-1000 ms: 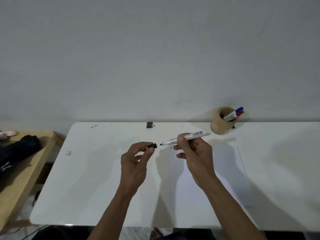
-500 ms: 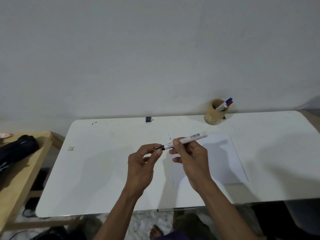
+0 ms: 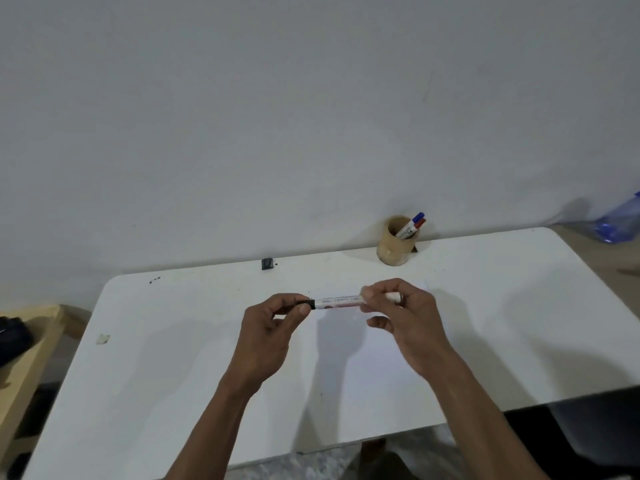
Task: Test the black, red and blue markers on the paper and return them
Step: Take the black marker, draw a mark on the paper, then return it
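A slim white-barrelled black marker (image 3: 341,302) is held level above the smooth white desk (image 3: 145,358) and the flat paper (image 3: 377,355). Its black cap end is pinched by the left hand (image 3: 268,336), its barrel gripped by the right hand (image 3: 403,318). Red and blue markers (image 3: 412,225) lean in a round tan cup (image 3: 394,245).

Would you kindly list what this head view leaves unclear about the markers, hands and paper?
- Black marker: label print too small; cap end hidden by left hand, tail by right hand.
- Paper: marks undiscernible, partly behind hands.
- Red marker, blue marker: bodies hidden in wooden cup.
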The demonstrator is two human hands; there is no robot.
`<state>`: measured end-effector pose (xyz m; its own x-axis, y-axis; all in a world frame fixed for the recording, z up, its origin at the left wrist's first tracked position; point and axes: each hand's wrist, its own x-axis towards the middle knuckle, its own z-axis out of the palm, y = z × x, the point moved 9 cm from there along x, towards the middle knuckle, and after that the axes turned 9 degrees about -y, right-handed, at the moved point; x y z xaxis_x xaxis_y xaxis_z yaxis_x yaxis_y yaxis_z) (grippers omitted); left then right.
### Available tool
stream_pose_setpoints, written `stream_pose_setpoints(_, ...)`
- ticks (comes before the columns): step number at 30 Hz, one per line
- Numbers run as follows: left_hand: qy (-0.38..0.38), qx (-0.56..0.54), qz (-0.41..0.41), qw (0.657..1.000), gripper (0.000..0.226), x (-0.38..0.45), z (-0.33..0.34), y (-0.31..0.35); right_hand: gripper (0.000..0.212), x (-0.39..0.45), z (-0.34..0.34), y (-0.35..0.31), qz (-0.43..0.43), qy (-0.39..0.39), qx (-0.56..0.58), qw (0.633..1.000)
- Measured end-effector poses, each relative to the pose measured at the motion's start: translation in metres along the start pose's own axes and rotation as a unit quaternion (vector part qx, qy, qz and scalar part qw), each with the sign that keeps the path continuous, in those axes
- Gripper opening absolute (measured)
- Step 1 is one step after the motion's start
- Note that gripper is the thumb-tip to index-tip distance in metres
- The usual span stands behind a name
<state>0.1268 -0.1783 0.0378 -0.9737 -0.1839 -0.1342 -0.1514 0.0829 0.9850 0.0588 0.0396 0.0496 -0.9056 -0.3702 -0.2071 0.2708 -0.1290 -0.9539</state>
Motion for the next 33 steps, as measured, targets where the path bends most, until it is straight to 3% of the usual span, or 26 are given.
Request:
stream_pose_setpoints(4, -0.023, 0.044, 0.028, 0.998, 0.008, 0.038, 0.025, 0.03, 0.013, 0.023, -0.022, -0.023, -0.015, -0.064, -0.276, 0.959)
stream_pose_setpoints(8, -0.031, 0.093, 0.061, 0.993, 0.007, 0.077, 0.062, 0.065, 0.014, 0.048, -0.041, -0.032, -0.04, -0.076, -0.345, 0.935)
stream_pose_setpoints(12, -0.041, 0.151, 0.073, 0.985, 0.012, 0.113, 0.1, 0.082, 0.034, 0.072, -0.061, -0.033, -0.049, -0.085, -0.375, 0.922)
stream_pose_setpoints(15, -0.01, 0.139, 0.05, 0.989, 0.034, 0.135, 0.115, 0.072, 0.061, 0.084, -0.082, -0.052, -0.104, -0.05, -0.343, 0.932)
stream_pose_setpoints(21, 0.028, 0.175, -0.01, 0.984, 0.057, 0.17, 0.149, 0.031, 0.077, 0.116, -0.152, -0.098, -0.203, 0.131, -0.231, 0.942)
stream_pose_setpoints(27, 0.014, 0.202, -0.042, 0.978, 0.078, 0.201, 0.187, 0.003, 0.052, 0.156, -0.172, -0.099, -0.223, 0.193, -0.175, 0.939)
stream_pose_setpoints(33, 0.012, 0.195, 0.026, 0.98, 0.059, 0.208, 0.206, 0.018, 0.038, 0.181, -0.172, -0.073, -0.193, 0.188, -0.235, 0.934)
